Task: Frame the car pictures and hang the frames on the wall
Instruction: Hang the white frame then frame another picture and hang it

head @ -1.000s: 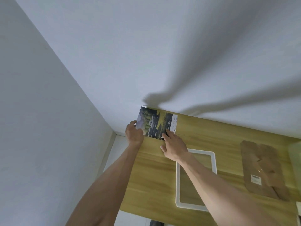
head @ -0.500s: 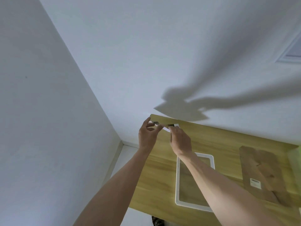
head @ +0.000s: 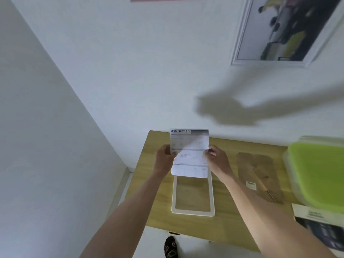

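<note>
Both arms extended forward; left hand (head: 164, 158) and right hand (head: 217, 159) raised, fingers pinching.

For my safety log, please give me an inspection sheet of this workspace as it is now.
Surface: wooden table, in a wall corner.
Job's things: printed sheet headed SPECIFICATION, held above white frame lying flat; brown backing board beside it.
Clutter: green-lidded box; dark booklet at right edge.
Grips: left hand and right hand pinch the sheet's sides.
Cables: nothing seen.
Surroundings: framed car picture on the wall.
</note>
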`<state>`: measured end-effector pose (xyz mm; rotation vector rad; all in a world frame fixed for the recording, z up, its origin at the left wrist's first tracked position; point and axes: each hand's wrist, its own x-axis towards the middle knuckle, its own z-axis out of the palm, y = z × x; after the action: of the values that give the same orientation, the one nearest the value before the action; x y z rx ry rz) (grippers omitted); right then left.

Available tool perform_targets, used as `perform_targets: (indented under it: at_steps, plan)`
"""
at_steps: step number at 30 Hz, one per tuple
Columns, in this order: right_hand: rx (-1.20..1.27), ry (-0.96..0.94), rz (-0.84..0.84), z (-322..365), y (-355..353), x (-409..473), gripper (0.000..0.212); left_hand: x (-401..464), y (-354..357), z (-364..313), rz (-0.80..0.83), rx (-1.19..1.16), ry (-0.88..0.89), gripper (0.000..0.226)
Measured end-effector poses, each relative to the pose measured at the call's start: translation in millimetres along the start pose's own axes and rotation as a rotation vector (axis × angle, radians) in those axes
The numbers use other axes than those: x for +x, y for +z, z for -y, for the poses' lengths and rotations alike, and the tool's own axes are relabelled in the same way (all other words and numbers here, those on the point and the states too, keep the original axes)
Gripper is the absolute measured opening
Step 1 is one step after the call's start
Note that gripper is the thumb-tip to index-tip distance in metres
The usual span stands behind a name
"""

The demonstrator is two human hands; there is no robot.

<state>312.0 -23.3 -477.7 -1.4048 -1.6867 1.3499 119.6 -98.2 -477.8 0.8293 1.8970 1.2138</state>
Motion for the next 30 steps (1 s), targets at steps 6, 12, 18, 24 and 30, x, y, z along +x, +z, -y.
perform_targets:
  at_steps: [6,12,18,24,30]
  plan:
    - [0.029,0.096,0.040,-35,-28,-36,0.037,-37,30,15,-0.043,0.065,-0.060,0.022]
    - [-0.098,0.079,0.115,-61,-25,-59,0.060,-53,34,33,-0.067,0.139,-0.140,0.035]
    - [-0.362,0.034,0.167,-84,-8,-60,0.040,-49,39,63,0.047,0.412,-0.064,0.048]
    - [-0.611,0.115,0.127,-113,15,-59,0.043,-48,38,94,0.182,0.654,-0.027,0.050]
    - [-0.685,0.125,0.045,-124,25,-60,0.047,-49,34,105,0.203,0.760,0.008,0.045]
